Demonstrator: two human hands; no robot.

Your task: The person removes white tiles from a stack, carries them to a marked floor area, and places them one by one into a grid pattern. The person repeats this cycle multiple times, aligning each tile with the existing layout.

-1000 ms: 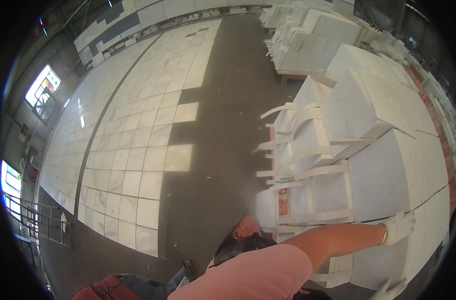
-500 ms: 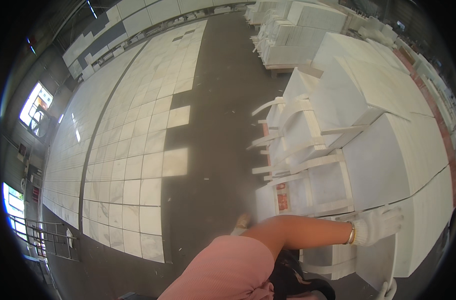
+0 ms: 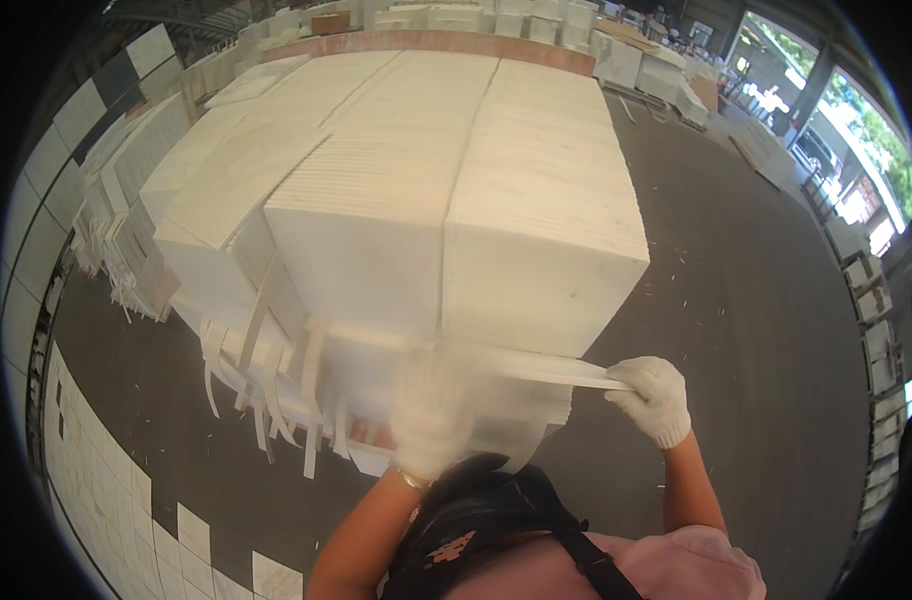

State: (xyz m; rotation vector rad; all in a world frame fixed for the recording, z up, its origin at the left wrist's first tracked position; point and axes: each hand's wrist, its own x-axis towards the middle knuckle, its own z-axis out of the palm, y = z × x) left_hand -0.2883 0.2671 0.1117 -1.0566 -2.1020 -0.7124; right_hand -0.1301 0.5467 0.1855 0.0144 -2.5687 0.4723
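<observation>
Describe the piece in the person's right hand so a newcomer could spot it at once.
Start at the big stack of white slabs mid-view and find its near face's lower right corner. Just below, the gloved right hand grips the end of a thin, pale piece. Unlike the slabs packed together above it, this one has its end in a hand.

We get daylight via opening (image 3: 873, 150), upper R, partly blown out; floor (image 3: 736, 330) dim, hazy. Pale slabs (image 3: 546, 150) wash out. L hand (image 3: 431, 412) motion-blurred, R hand (image 3: 656, 400) sharper. Fisheye bends edges; corners black.
</observation>
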